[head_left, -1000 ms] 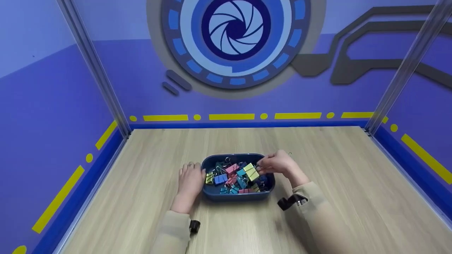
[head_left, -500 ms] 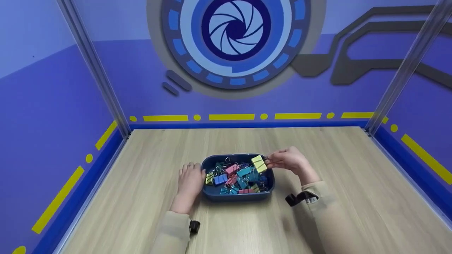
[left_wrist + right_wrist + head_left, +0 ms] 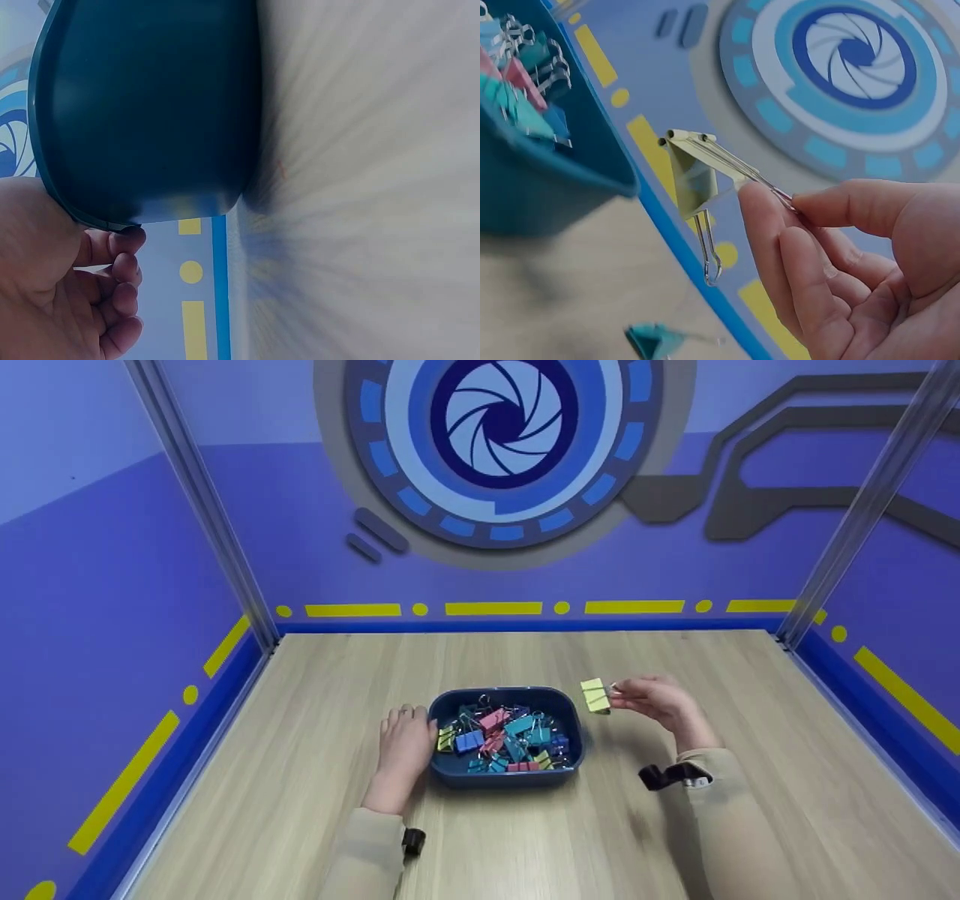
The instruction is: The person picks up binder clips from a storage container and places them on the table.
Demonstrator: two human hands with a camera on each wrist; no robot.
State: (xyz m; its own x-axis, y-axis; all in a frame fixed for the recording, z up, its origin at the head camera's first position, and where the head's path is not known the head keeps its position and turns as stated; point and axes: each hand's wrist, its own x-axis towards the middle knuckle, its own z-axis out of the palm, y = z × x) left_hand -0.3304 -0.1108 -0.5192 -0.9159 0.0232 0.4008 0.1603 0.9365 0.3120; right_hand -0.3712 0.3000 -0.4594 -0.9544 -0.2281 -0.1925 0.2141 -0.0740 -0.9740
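Observation:
A dark blue bin (image 3: 504,780) of colourful binder clips stands mid-table. My left hand (image 3: 405,742) holds its left rim; in the left wrist view the fingers (image 3: 126,301) are curled and the thumb is hidden. Right of the bin, my right hand (image 3: 660,703) pinches a yellow binder clip (image 3: 595,695) by one wire handle, above the table. Its other handle hangs down in the right wrist view, where thumb and fingertips grip the wire. A teal binder clip (image 3: 652,341) lies on the table below the right hand in that view.
Pink, blue, teal and yellow clips lie jumbled in the bin, such as a pink binder clip (image 3: 493,721). Blue printed walls (image 3: 480,577) bound the wooden table (image 3: 525,847) at the back and sides.
My right hand has carried the yellow binder clip from over the bin's right side out past its right rim. The left hand and the bin have stayed put.

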